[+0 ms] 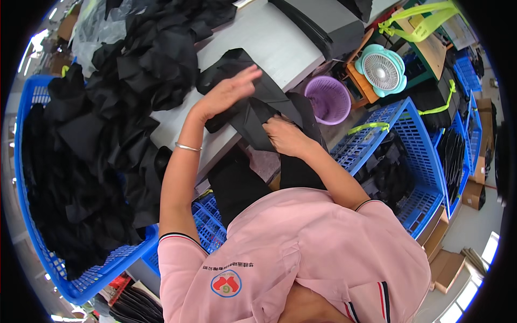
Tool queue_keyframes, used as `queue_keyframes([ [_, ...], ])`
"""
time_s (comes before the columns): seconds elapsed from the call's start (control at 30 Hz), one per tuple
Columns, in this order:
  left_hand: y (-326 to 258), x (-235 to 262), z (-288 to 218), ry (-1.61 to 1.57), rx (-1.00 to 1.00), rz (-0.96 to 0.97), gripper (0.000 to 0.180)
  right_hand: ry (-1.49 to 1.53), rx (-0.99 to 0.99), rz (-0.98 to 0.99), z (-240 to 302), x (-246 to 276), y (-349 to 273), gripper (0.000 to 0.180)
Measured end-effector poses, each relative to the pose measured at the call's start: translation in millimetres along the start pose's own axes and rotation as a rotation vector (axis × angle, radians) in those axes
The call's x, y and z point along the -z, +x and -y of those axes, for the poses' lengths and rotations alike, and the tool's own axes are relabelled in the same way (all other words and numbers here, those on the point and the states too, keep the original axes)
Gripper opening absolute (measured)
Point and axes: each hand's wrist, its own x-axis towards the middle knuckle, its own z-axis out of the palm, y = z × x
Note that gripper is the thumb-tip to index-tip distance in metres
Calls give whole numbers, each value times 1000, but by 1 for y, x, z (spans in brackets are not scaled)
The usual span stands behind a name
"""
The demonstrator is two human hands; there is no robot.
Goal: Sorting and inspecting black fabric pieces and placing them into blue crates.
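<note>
A black fabric piece [249, 125], folded and partly creased, lies across the edge of the pale table [215, 153] and hangs toward my lap. Above its far left part is my left hand [230, 92], fingers stretched out and holding nothing; whether the palm touches the cloth cannot be made out. My right hand [288, 135] is closed on the near right part of the same piece, its fingertips partly hidden in a fold. To the left, a big heap of loose black fabric pieces [151, 70] spills from the tabletop into a large blue crate [33, 215].
A flat stack of black sheets [323, 27] sits at the table's far right. Beyond the table edge stand a purple basket [327, 99] and a turquoise fan [381, 70] on a wooden stool. Right of me is a blue crate [412, 145] with dark pieces inside.
</note>
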Motion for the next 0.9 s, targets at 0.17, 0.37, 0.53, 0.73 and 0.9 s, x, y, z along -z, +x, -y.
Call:
queue_keyframes([
  [0.17,9,-39,25,1035,-69,-363,53,-173,122,-219,1,-15,-15,18],
  [0.37,20,-34,44,1149,5,-490,69,-133,-110,-946,6,3,-61,38],
  [0.53,15,-48,44,1149,-19,-509,93,1059,-608,-700,-19,7,-47,71],
  [0.73,-2,-55,56,979,-232,-512,81,1479,-453,-662,-22,-30,-36,24],
  [0.9,11,-20,51,991,305,-601,56,1344,-454,-728,-29,-16,-100,25],
])
